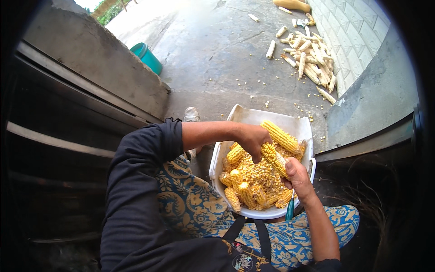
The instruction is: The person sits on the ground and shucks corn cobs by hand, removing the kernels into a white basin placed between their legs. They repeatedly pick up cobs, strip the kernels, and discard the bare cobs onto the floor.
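Note:
An ear of yellow corn (274, 158) slants between my two hands over a white plastic tub (272, 115). My left hand (252, 138) closes over its upper end, so that end is partly hidden. Around the lower end my right hand (299, 176) is wrapped, thumb on top. A pale patch without kernels shows along the ear's side. Below lie loose kernels (253, 175) and several unshelled ears (245, 194); a large ear (280, 136) rests at the tub's far right. A tool with a green handle (290, 209) leans on the near rim, its metal shaft pointing inward.
Bare cobs (314, 59) are heaped by the tiled wall (353, 37), with stray kernels on the concrete floor (210, 57). A teal bucket (149, 58) stands beside the low wall (98, 57) at left. Door frames flank me. A tan gourd-like object (291, 4) lies far off.

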`<state>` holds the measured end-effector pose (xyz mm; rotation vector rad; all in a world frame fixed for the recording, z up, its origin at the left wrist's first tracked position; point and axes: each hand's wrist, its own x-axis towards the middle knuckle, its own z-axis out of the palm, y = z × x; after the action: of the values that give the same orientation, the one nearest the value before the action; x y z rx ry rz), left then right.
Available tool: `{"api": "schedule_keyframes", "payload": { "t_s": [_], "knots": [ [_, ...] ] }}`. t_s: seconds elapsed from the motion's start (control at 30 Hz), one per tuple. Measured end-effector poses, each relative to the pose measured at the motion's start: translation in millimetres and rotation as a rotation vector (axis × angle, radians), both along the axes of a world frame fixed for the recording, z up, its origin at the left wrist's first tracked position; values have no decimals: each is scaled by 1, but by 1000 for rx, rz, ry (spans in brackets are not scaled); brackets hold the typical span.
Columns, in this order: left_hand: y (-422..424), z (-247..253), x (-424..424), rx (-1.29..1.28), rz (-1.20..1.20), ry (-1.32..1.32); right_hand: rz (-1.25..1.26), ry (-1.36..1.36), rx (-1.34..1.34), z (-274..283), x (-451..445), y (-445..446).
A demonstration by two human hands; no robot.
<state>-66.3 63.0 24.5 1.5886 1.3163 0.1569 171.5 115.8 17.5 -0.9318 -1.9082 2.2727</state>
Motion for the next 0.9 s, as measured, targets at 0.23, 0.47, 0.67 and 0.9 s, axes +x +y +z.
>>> {"api": "schedule_keyframes", "payload": {
  "t_s": [0.23,0.47,0.67,0.9],
  "knots": [
    [-3,0,-1,-115,39,-130,57,6,461,-5,1,1],
    [-2,9,4,144,-22,97,-212,-18,-53,-17,0,3],
    [-7,15,2,426,-10,262,-50,50,-291,-9,-1,10],
    [-9,16,1,753,-113,309,13,44,-361,3,-2,2]
  ]
}}
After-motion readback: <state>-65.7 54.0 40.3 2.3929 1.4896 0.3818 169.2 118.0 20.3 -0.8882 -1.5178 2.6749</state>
